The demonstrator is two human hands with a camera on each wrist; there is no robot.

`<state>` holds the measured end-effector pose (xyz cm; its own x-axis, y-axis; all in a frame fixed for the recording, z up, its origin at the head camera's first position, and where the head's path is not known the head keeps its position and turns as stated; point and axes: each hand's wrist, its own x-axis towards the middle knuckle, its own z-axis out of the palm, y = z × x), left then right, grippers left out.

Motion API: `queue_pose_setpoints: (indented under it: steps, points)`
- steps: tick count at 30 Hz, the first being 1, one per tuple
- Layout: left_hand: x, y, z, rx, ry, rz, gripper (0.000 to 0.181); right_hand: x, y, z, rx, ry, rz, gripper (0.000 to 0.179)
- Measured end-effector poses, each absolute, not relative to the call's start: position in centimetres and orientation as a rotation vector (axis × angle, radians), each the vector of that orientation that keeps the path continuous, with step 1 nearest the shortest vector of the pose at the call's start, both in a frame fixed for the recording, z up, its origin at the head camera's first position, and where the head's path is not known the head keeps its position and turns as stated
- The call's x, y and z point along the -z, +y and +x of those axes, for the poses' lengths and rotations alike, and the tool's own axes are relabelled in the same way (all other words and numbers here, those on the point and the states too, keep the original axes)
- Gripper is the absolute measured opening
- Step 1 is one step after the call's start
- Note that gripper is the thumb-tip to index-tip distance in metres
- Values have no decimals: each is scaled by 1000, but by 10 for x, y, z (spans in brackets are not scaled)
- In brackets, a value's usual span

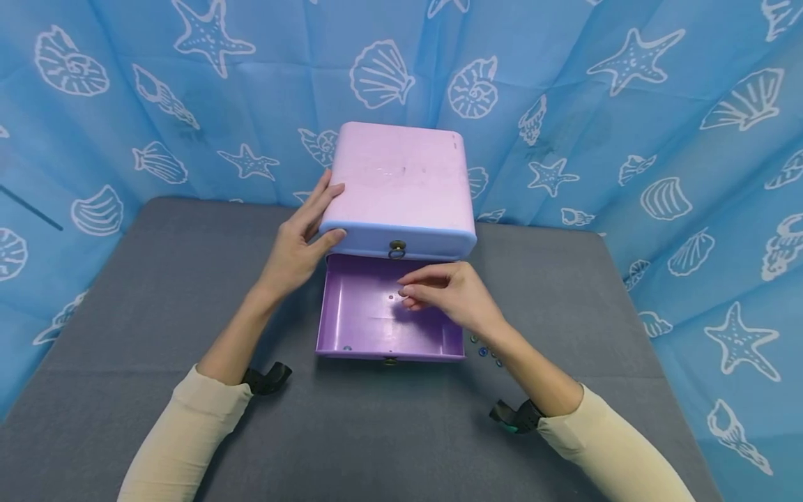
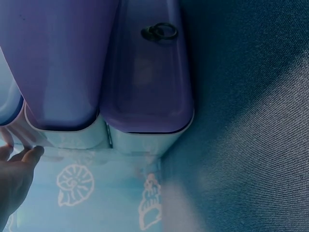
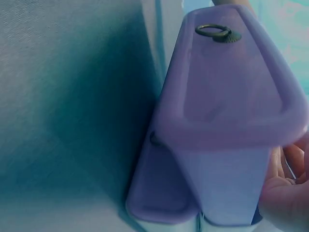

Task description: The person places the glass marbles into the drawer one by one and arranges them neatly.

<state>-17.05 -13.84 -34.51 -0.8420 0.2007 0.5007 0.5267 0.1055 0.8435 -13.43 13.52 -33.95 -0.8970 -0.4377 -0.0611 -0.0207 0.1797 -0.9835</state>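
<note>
A small drawer unit has a pink top (image 1: 401, 174) and a blue upper front (image 1: 364, 239). Its purple drawer (image 1: 360, 321) is pulled out, with a small reddish round piece (image 1: 391, 297) and a small bluish one (image 1: 348, 348) inside. My left hand (image 1: 301, 240) rests against the unit's left side, thumb at the front edge of the blue drawer. Over the purple drawer my right hand (image 1: 448, 289) brings thumb and fingertips close together; a small brownish spot shows at the thumb tip, and I cannot tell whether it is a held piece.
Several small round pieces (image 1: 483, 351) lie on the grey tabletop (image 1: 389, 432), right of the pulled-out drawer. Beneath that drawer a lower drawer (image 2: 145, 82) with a ring handle is pushed in. A blue shell-patterned curtain (image 1: 270, 104) hangs close behind the unit.
</note>
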Motion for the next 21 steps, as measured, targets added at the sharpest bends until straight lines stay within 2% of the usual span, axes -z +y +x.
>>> queue_pose_setpoints:
  steps: [11,21]
  points:
    - [356,-141,-177,1803,-2089,-740,61,345,170,-123,1833,2177,-475,25]
    - [332,-135,-161,1809,-2119,-728,56,350,197,-113,1831,2229,-428,24]
